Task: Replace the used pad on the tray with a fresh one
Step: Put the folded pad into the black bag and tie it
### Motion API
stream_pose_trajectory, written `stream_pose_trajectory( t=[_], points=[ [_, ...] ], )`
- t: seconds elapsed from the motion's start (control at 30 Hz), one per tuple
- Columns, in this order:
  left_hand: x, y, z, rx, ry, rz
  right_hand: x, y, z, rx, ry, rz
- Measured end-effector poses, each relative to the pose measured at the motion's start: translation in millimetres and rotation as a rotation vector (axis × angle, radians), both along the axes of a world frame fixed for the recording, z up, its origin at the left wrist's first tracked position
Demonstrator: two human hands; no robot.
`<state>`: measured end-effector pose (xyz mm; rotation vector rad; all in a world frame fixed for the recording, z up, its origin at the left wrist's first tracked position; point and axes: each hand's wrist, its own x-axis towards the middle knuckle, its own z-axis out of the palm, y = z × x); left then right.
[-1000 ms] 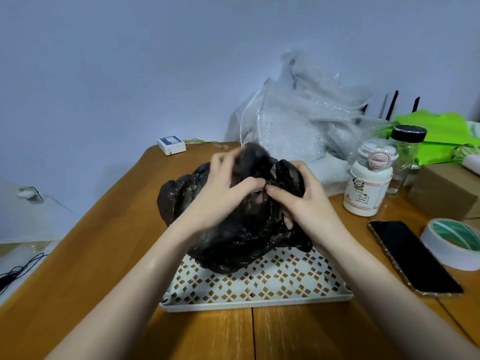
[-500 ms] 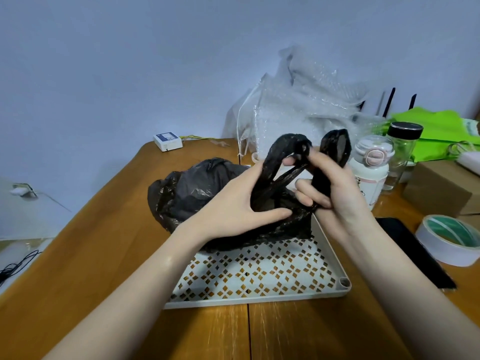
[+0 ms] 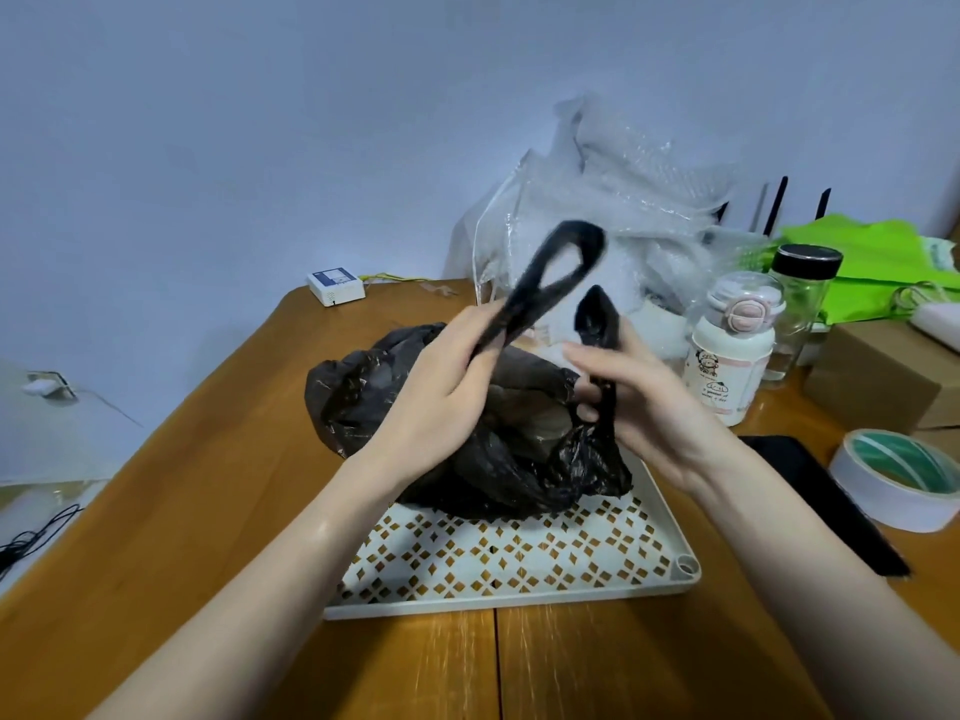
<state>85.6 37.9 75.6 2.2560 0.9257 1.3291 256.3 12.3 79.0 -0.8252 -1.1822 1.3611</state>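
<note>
A white tray [image 3: 519, 563] with a diamond cut-out pattern lies on the wooden table in front of me. A full black plastic bag [image 3: 363, 387] rests on the tray's far half, bulging over its left edge. My left hand [image 3: 441, 392] grips one looped bag handle, which sticks up and to the right. My right hand [image 3: 634, 387] grips the other handle, held upright. The two handles are apart. What the bag holds is hidden, and no pad is visible on the tray.
To the right stand a white bottle [image 3: 727, 356] and a glass jar [image 3: 800, 298], with a black phone [image 3: 821, 491], a tape roll [image 3: 898, 475] and a cardboard box [image 3: 883, 376]. Bubble wrap [image 3: 623, 200] is piled behind. A small white box [image 3: 335, 287] sits at the far left corner.
My hands went from bunching the bag's top to pulling its two handles up and apart. The left handle now stretches higher and further from the right one.
</note>
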Motion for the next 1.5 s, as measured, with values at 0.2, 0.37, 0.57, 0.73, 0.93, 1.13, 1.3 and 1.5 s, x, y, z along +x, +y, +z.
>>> stream_pose_trajectory(
  t=[0.2,0.37,0.57,0.73,0.93,1.13,1.3,1.5],
  points=[
    [14.6,-5.2,-6.5,0.175,0.493,-0.035,-21.0,-8.7,-2.6,-0.088,-0.375,-0.127],
    [8.4,-6.4,-12.9,0.045,0.334,-0.124,-15.3,6.8,-1.3,-0.105,0.234,-0.112],
    [1.2,-3.3,-3.0,-0.2,0.124,-0.118,-5.0,5.3,-6.0,0.173,-0.203,-0.087],
    [-2.6,3.6,6.5,-0.41,-0.033,-0.19,5.9,2.7,-6.4,0.461,-0.763,-0.171],
    [3.0,1.0,13.1,-0.614,-0.198,-0.211,2.9,6.9,-17.1,0.602,-0.847,-0.384],
    [11.6,-0.1,3.5,-0.507,-0.277,-0.176,-14.4,0.7,-16.5,0.474,-0.5,-0.212],
    [11.9,5.0,-0.4,-0.642,-0.569,-0.054,-12.2,-0.7,-16.0,0.274,-0.204,-0.071],
    [-7.2,16.7,-3.6,-0.674,-0.755,0.087,2.9,6.4,-15.9,0.277,0.158,-0.256]
  ],
)
